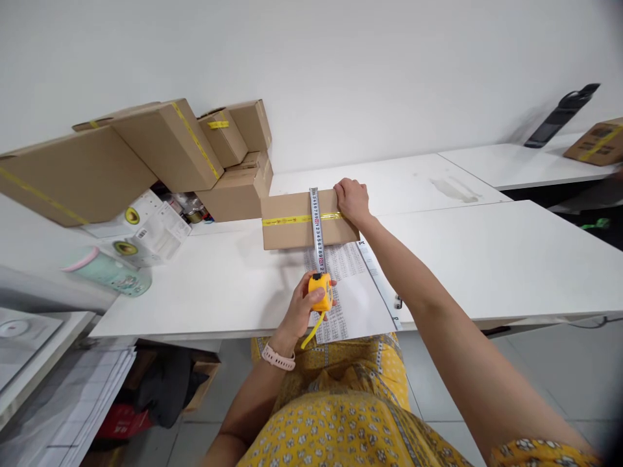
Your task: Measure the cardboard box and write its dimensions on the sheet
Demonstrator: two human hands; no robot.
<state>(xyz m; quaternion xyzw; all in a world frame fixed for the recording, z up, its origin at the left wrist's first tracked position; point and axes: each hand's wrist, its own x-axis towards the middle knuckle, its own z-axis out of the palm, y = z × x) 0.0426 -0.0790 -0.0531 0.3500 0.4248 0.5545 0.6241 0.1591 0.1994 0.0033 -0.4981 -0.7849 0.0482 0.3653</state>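
My left hand (302, 303) is closed around a yellow tape measure (321, 292), its yellow wrist strap hanging below. The metal blade (317, 233) runs out away from me, across the face of a brown cardboard box (287, 224) up to its far edge. Yellow tape crosses that box lengthwise. My right hand (353, 200) grips the box at its far right end, fingers curled over the edge. Under the near side of the box lies a printed sheet (360, 305), partly covered by the box and my left hand.
Stacked cardboard boxes (170, 143) stand at the left by the wall. In front are white avocado-print boxes (146, 227) and a mint tumbler (111, 269). A small dark object (398, 301) lies beside the sheet. At far right are a black bottle (559, 117) and another carton (596, 141).
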